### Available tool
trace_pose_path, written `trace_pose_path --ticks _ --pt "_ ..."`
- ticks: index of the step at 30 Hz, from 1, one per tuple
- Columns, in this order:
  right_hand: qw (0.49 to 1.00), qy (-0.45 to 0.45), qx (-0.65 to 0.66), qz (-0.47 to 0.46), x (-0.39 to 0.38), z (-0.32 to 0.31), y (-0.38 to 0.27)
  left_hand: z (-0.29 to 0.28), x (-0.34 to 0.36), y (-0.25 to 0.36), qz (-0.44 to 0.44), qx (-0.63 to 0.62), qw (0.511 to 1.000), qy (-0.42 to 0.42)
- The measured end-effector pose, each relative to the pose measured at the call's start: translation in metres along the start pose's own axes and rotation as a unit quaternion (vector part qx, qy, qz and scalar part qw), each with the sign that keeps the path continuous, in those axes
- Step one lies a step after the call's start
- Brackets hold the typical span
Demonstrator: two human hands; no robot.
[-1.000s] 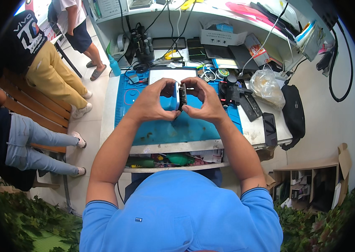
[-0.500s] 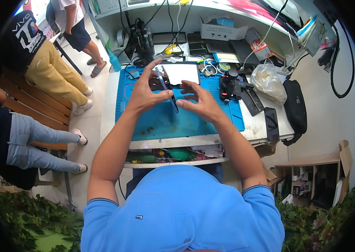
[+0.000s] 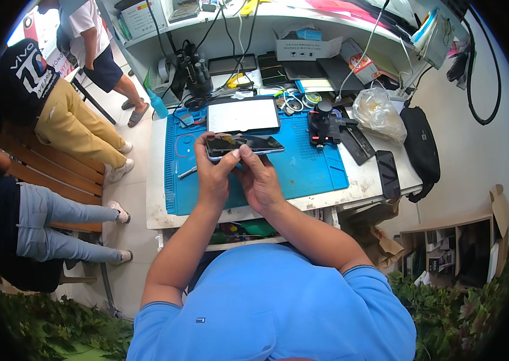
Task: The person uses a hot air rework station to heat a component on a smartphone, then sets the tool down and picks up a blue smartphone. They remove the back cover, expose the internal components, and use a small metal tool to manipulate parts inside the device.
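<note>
A dark-screened smartphone (image 3: 260, 143) lies sideways in my hands above the blue work mat (image 3: 302, 174), its glossy face tilted up. My left hand (image 3: 213, 174) wraps round its left end, with the thumb at the near edge. My right hand (image 3: 260, 183) grips the near edge around the middle, and its thumb tip meets the left thumb. The fingers beneath the phone are partly hidden. Beside my left wrist, a slim metal tool (image 3: 187, 172) rests on the mat. Just beyond the phone sits a white panel in a black frame (image 3: 242, 114).
Right of the mat's middle stands a black clamp-like device (image 3: 325, 125). Farther right are a clear plastic bag (image 3: 381, 114), another phone (image 3: 388, 174) and a black pouch (image 3: 421, 147). Cables hang from the shelf. People (image 3: 55, 114) are at the left by a wooden bench (image 3: 80, 180).
The phone has turned from edge-on to lying sideways, face up. My right hand has come in from the right and now grips it. The drawer below the table appears less open.
</note>
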State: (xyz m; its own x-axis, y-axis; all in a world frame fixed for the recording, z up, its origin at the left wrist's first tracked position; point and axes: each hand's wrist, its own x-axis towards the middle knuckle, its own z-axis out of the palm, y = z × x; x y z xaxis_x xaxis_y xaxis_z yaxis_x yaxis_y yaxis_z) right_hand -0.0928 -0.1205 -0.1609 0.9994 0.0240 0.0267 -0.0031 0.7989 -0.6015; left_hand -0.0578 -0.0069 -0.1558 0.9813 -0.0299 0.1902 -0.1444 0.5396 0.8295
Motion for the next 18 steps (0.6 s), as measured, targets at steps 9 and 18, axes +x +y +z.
trace_pose_path --ticks 9,18 --pt "0.995 0.010 -0.095 -0.011 -0.001 -0.019 -0.020 -0.036 -0.008 0.025 -0.083 0.173 0.976 -0.104" --pt "0.983 -0.020 -0.168 0.069 -0.001 -0.033 -0.024 -0.034 -0.008 0.031 -0.162 0.192 0.959 -0.127"
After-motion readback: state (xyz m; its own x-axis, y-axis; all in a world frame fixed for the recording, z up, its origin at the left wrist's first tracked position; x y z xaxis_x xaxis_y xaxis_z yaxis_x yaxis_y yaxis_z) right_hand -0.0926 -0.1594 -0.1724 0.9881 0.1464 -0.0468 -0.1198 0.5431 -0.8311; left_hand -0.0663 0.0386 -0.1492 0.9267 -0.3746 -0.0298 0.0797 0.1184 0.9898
